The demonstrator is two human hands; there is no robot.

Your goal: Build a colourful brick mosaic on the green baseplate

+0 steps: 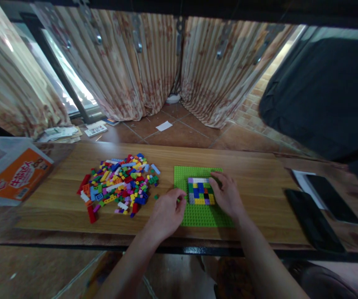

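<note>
A green studded baseplate [194, 218] lies on the wooden board, and a low, roughly square build of multicoloured toy bricks [201, 191] sits on it. White bricks run along its far edge and yellow ones along the near edge. My left hand [168, 211] is at the baseplate's left edge, its fingers curled together close to the build's left side; whatever is between the fingertips is hidden. On the other side, my right hand [226, 192] reaches over the baseplate with thumb and forefinger apart at the build's upper right corner. No brick shows in it.
Left on the wooden board [256, 174] lies a large pile of loose toy bricks [119, 182]. A clear plastic box with an orange label [18, 174] stands at the far left. On the right are a black tray-like object [312, 220] and a dark phone-like slab [332, 197].
</note>
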